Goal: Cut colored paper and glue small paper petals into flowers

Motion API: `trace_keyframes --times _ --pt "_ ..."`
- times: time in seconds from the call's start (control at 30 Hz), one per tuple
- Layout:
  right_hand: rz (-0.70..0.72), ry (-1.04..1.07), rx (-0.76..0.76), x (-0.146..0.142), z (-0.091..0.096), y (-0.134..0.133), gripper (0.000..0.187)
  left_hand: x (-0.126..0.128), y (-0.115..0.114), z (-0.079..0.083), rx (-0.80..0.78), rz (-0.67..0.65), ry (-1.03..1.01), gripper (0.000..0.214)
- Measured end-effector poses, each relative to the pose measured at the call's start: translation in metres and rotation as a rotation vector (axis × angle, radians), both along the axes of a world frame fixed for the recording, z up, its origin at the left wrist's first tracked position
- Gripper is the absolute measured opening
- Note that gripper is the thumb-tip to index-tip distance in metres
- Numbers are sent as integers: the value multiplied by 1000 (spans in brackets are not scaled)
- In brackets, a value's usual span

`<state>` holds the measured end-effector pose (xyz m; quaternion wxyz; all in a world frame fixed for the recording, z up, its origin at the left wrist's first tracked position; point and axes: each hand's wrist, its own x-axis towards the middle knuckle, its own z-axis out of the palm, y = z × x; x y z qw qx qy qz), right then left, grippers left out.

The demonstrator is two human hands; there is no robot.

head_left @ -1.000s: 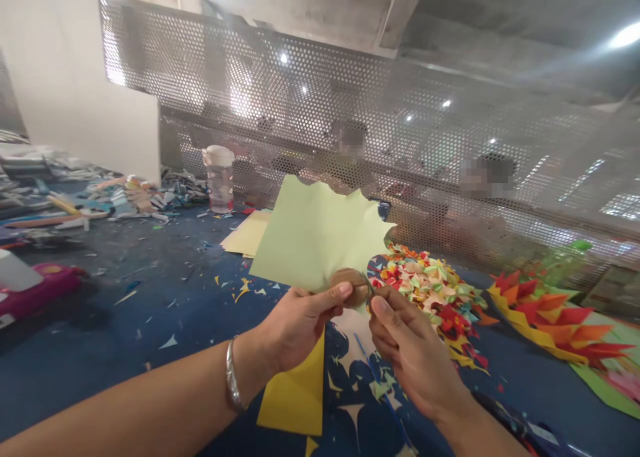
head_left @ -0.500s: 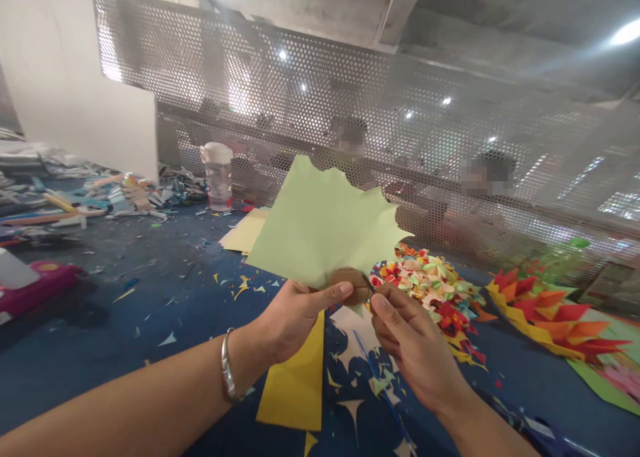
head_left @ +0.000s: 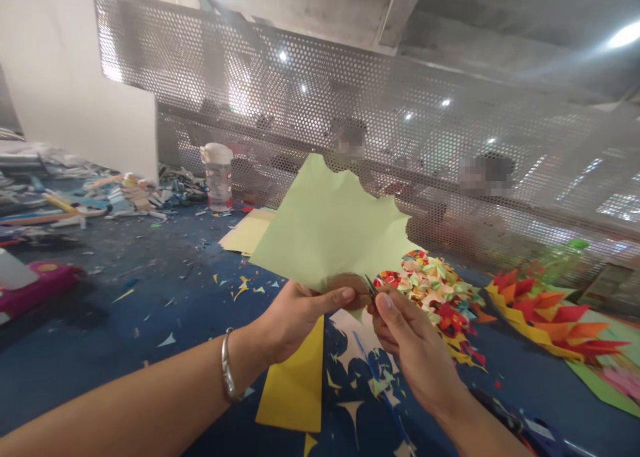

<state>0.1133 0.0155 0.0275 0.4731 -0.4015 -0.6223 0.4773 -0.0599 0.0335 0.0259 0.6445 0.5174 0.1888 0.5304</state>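
**Left hand pinches green sheet, right hand holds tool at its lower edge**

Left hand [head_left: 293,317]: fingers curled, thumb pressed flat on top. It pinches the bottom corner of the light green paper [head_left: 330,227] together with a brown round disc [head_left: 345,284]. The sheet is held up in the air above the blue table [head_left: 125,324], fanned upward, and its top and right edges are cut jagged. A silver bracelet [head_left: 227,374] sits on the left wrist.

Right hand [head_left: 410,347]: closed, with thumb up and fingers folded around a dark pointed tool [head_left: 371,286]. The thin tip sticks out just beside the disc, at the sheet's lower edge; whether it touches the paper cannot be told. The two thumbs are nearly touching.

Under the hands a yellow sheet [head_left: 295,390] lies flat among scattered offcuts. A pile of coloured folded pieces [head_left: 435,290] sits just right of the hands, with a spiky orange-red paper shape [head_left: 550,317] further right. A bottle [head_left: 219,177] stands far back by the perforated metal screen [head_left: 300,104], and a pale yellow sheet [head_left: 247,234] lies in front of it.

Versus the earlier frames, the green sheet has turned a little clockwise, so its top point now sits further right. It covers more of the disc than before. The right hand has closed in on the left. Both grips are unchanged.
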Motion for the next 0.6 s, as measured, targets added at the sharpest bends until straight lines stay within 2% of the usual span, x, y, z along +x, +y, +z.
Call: trace_keyframes --times 0.2,0.6 --pt "-18 -11 -16 0 1 0 29 1 -2 0 8 -16 -1 22" --pt "-63 -134 44 2 3 0 31 1 -2 2 3 -5 22 22"
